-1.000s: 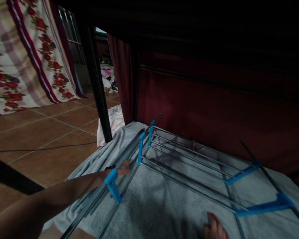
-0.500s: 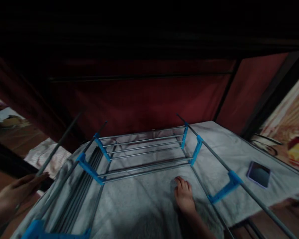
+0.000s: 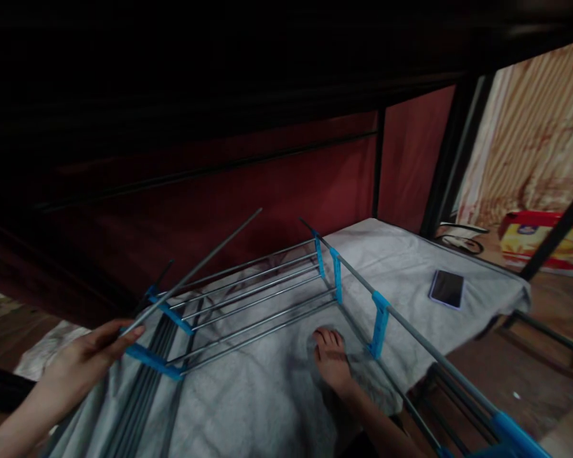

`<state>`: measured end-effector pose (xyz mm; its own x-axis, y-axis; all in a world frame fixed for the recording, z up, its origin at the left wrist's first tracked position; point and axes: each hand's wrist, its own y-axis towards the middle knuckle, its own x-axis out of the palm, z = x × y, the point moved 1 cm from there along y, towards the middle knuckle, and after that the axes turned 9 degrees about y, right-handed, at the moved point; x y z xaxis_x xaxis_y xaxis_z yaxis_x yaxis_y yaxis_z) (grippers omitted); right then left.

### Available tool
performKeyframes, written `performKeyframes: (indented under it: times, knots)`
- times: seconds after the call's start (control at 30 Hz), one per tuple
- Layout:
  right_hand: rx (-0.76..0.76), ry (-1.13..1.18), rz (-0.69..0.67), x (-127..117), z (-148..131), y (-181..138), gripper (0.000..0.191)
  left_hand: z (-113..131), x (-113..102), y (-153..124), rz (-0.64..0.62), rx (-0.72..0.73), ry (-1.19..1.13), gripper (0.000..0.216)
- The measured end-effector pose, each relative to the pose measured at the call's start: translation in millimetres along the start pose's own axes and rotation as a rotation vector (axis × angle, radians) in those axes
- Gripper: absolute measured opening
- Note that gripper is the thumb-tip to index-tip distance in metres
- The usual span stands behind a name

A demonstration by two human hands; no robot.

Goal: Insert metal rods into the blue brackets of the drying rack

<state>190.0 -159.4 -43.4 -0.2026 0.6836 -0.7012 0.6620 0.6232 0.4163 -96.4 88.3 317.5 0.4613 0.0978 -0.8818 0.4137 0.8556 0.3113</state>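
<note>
My left hand (image 3: 88, 356) grips one end of a thin grey metal rod (image 3: 210, 259), whose far end points up and to the right. The rod slants above the left side of a partly assembled rack (image 3: 267, 300) made of grey bars and blue plastic connectors (image 3: 381, 321). On the grey cloth (image 3: 248, 401), between the rack's side rails, my right hand (image 3: 333, 359) lies palm down with its fingers extended, holding nothing. A bundle of several loose rods (image 3: 138, 397) lies on the cloth at the left, below my left hand.
A phone (image 3: 447, 289) lies on the cloth to the right of the rack. Behind stands a red panel (image 3: 267, 197) in a dark frame. A red and yellow package (image 3: 544, 242) rests beyond the right edge, near a patterned curtain (image 3: 530, 140).
My left hand has moved right and brought the rod over the rack's left side. The view has turned to the right. My right hand stays on the cloth.
</note>
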Motion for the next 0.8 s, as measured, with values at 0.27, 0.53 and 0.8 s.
performKeyframes:
  times: [0.27, 0.53, 0.8]
  knots:
    - [0.016, 0.044, -0.001, -6, -5, 3, 0.04, 65, 110, -28, -0.104, 0.138, -0.422, 0.067]
    - [-0.047, 0.146, 0.056, -7, 1, 2, 0.039, 42, 188, -125, -0.091, 0.054, -0.511, 0.062]
    - [0.218, 0.541, 0.071, -18, 0, 10, 0.036, -15, 203, -176, -0.111, -0.024, -0.189, 0.037]
